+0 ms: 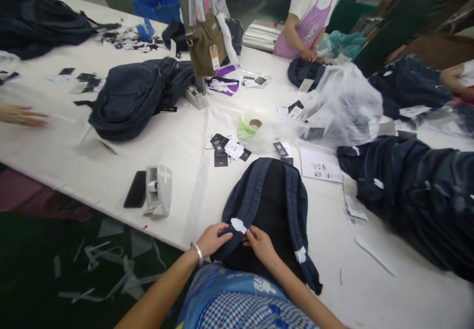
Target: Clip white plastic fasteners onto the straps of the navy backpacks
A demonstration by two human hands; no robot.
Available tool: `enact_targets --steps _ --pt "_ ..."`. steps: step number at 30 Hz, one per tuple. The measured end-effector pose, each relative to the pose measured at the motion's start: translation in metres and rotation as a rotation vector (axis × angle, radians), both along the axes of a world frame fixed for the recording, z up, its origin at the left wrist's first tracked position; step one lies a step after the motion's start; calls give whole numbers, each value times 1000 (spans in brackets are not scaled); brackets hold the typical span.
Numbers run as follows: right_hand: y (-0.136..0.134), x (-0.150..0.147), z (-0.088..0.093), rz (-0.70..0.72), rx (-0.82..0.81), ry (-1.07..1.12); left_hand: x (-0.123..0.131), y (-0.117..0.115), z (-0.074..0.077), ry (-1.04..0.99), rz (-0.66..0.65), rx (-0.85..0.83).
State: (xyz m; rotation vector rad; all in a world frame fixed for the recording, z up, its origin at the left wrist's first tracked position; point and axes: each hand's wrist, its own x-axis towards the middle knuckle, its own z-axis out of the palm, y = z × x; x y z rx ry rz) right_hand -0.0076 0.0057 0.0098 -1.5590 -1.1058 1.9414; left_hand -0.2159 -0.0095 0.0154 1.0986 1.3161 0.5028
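The backpack (pixel 274 205) lies straps-up, long axis near-to-far, top pointing far, its left strap (pixel 255 190) pinched by left hand (pixel 212 240) and right hand (pixel 262 245).

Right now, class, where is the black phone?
In the head view, the black phone lies left of centre on the white table, just left of the grey tape dispenser.

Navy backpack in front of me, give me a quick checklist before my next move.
1. Backpack lying straps up: ok.
2. Left hand holding the left strap: ok.
3. Right hand at that strap, near its white piece: ok.
4. Second white piece on the right strap: ok, present.
5. Table beyond free of loose tags: not ok, several lie there.
6. Front panel clean: cannot tell, it faces down.
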Motion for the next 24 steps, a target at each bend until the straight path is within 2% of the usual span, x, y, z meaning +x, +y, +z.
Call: enact_targets --steps 3,6,9,12,14,16,19,21,24 --pt "-3 1 -6 -16 8 -77 19 -21 -14 288 120 72" --pt "-10 7 -5 -99 66 -101 24 -37 -18 363 178 99" --pt "-21 13 0 -97 104 -143 21 -43 -11 302 189 18" --pt "-29 9 1 -49 73 -86 16 -39 0 36 173 -184" --pt "-30 3 -1 -47 22 17 15 -35 9 -54 170 -222" --pt "-29 -4 -6 -70 -25 100 17 -35 16 -11 141 -166" --pt "-29 -10 -10 -125 -34 114 25 -40 21 105 72 -49" --pt "-30 -9 -8 -166 -77 144 30 -45 22 182 37 2" --pt "-33 0 2 -254 -208 344 37 -49 26 260 -22 75"
